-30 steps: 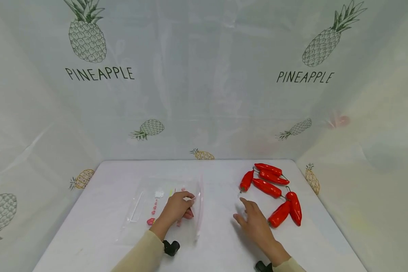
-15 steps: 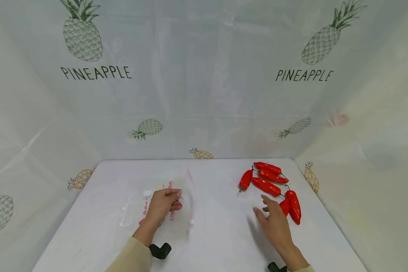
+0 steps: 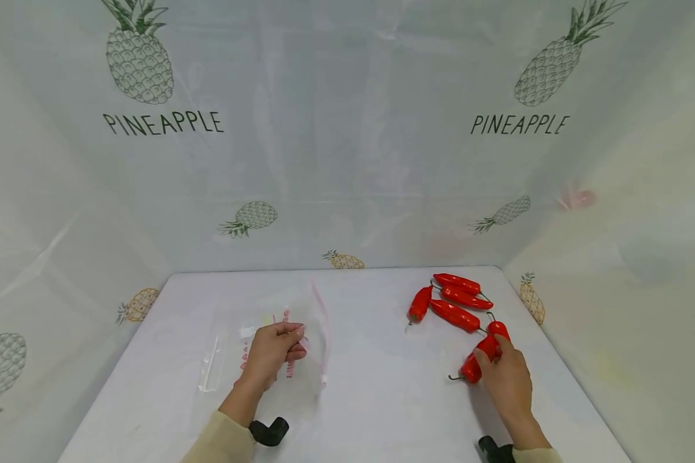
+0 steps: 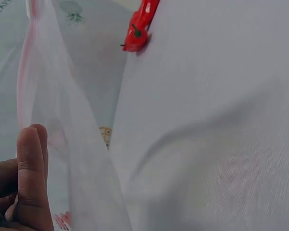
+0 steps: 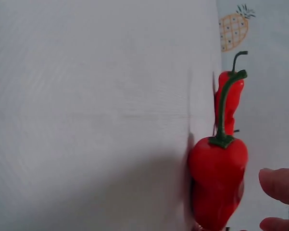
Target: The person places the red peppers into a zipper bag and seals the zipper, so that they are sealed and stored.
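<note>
My left hand [image 3: 275, 347] pinches the pink-striped open edge of a clear zip bag [image 3: 208, 366] between thumb and fingers. In the left wrist view the bag's side wall [image 4: 89, 159] hangs beside the fingers [image 4: 32, 168]. My right hand [image 3: 506, 379] is over the nearest red pepper [image 3: 469, 370], thumb and fingers spread about it. From the right wrist, a gap shows between its fingertips [image 5: 275, 183] and this pepper [image 5: 216, 178], whose green stem points up the frame. Another red pepper [image 3: 498, 329] lies just behind, partly hidden by the hand. Whether the fingertips touch is unclear.
Several more red peppers [image 3: 454, 315] lie grouped at the table's back right. The white table [image 3: 382, 386] runs to a hanging sheet [image 3: 347, 161] with printed pineapples behind and at the sides. A black wrist camera mount [image 3: 269, 432] sits at the left wrist.
My right hand has moved right to the nearest pepper, whose stem now shows at its left end. My left hand has shifted left with the bag's edge, and the bag stands more open.
</note>
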A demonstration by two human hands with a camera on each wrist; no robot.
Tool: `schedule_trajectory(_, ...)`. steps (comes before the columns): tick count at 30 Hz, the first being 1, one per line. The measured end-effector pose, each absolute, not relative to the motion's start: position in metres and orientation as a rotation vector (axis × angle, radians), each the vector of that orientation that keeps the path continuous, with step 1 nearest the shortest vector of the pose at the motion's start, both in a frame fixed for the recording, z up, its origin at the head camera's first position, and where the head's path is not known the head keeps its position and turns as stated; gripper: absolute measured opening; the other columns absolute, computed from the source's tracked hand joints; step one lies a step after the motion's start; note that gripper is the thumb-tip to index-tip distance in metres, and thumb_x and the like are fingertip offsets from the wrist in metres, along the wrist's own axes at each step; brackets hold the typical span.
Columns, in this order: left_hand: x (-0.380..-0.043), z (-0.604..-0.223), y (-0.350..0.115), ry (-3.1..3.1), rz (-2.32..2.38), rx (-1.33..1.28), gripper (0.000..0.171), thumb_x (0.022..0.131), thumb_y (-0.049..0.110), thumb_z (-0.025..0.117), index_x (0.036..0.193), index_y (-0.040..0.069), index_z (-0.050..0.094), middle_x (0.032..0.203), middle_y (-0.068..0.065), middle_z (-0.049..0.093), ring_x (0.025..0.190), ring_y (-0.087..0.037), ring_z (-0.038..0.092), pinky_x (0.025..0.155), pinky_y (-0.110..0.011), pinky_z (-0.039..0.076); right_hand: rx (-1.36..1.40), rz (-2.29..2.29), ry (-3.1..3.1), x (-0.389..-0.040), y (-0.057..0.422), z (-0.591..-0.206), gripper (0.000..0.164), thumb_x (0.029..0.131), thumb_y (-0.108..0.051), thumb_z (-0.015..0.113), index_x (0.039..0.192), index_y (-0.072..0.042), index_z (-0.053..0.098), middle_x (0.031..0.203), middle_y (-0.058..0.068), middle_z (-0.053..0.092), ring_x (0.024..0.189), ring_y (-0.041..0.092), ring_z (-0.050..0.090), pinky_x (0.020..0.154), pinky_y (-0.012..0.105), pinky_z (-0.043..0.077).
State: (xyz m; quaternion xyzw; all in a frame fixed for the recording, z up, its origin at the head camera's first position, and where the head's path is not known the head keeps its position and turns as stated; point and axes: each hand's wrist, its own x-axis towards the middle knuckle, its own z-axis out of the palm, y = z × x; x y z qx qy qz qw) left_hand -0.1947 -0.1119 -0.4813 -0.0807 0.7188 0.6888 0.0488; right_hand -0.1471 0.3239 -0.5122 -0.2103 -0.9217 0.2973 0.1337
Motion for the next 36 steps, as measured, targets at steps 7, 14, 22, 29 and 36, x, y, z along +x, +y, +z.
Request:
schedule_trajectory(7,-0.192,-0.481,-0.113,2.186,2.092,-0.260,0.028,0.101,0.008,0.070,0.124,-0.009,0.069,0.091,-0.013,0.070,0.068,-0.015,0.070,0.064,-0.023,0.064,-0.591,0.934,-2.702,-0.155,0.327,-0.522,0.075,0.095,-0.018,0.078,0.154,0.008,0.040,0.131,0.035,0.058,0.117,0.051,0.057,0.091,0.063,0.061)
schedule_trajectory(14,-0.188,-0.479,-0.113,2.150,2.118,-0.261,0.028,0.101,0.007,0.070,0.124,-0.010,0.069,0.090,-0.013,0.069,0.068,-0.014,0.069,0.063,-0.022,0.063,-0.617,1.061,-2.819,-0.168,0.328,-0.517,0.091,0.094,-0.032,0.081,0.159,0.007,0.030,0.139,0.038,0.052,0.121,0.052,0.056,0.087,0.056,0.065)
schedule_trajectory(22,-0.187,-0.480,-0.113,2.121,2.131,-0.267,0.028,0.101,0.005,0.070,0.124,-0.011,0.068,0.092,-0.017,0.070,0.066,-0.012,0.068,0.062,-0.022,0.063,-0.631,1.042,-2.972,-0.181,0.325,-0.507,0.099,0.092,-0.041,0.081,0.155,0.014,0.029,0.122,0.037,0.061,0.085,0.032,0.065,0.063,0.036,0.063)
schedule_trajectory(29,-0.186,-0.480,-0.115,2.106,2.166,-0.240,0.029,0.101,0.005,0.070,0.125,-0.011,0.068,0.090,-0.013,0.070,0.067,-0.011,0.068,0.064,-0.022,0.063,-0.583,1.232,-2.924,-0.185,0.316,-0.504,0.090,0.095,-0.032,0.078,0.159,0.007,0.028,0.134,0.038,0.055,0.104,0.041,0.065,0.071,0.042,0.067)
schedule_trajectory(36,-0.184,-0.477,-0.117,2.106,2.190,-0.236,0.031,0.101,0.007,0.070,0.126,-0.011,0.068,0.091,-0.012,0.071,0.069,-0.014,0.069,0.064,-0.023,0.064,-0.521,1.539,-2.767,-0.188,0.303,-0.507,0.093,0.097,-0.032,0.078,0.166,-0.006,0.021,0.148,0.033,0.047,0.129,0.050,0.056,0.078,0.045,0.068)
